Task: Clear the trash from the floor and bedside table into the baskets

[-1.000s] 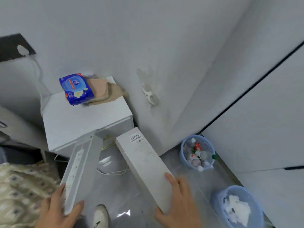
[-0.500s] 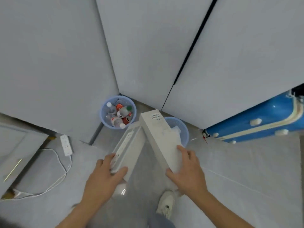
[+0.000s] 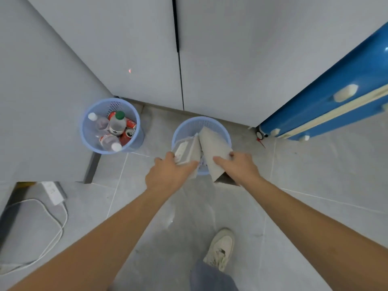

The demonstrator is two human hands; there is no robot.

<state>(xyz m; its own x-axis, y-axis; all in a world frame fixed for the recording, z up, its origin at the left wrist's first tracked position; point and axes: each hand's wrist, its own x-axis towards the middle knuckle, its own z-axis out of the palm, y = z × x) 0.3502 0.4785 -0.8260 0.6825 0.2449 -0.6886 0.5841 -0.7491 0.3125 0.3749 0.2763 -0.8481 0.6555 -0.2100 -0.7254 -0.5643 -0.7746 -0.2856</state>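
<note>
Grey tiled floor in a corner w/ pale grey cabinet doors behind; a blue suitcase lies on its side at right, against the doors. Two light-blue mesh baskets stand on the floor near the corner. Left basket holds plastic bottles and red cans, approx. full. Right basket sits just in front of the doors, well apart from the left one.

Both arms reach fwd over the right basket. Left hand is clenched round the near end of a flat white box w/ a power-strip picture; the box's far end dips inside the basket rim. Right hand grips the near end of a longer plain white box, thumb on top, fingers underneath; this box is tilted down too, far end inside the same basket. The two boxes touch along their inner edges, forming a V. Something white shows in the basket below them, too hidden to tell what.

At lower left a white power strip w/ a looped white cable lies on the floor. One off-white sneaker and a grey trouser leg show at bottom.
</note>
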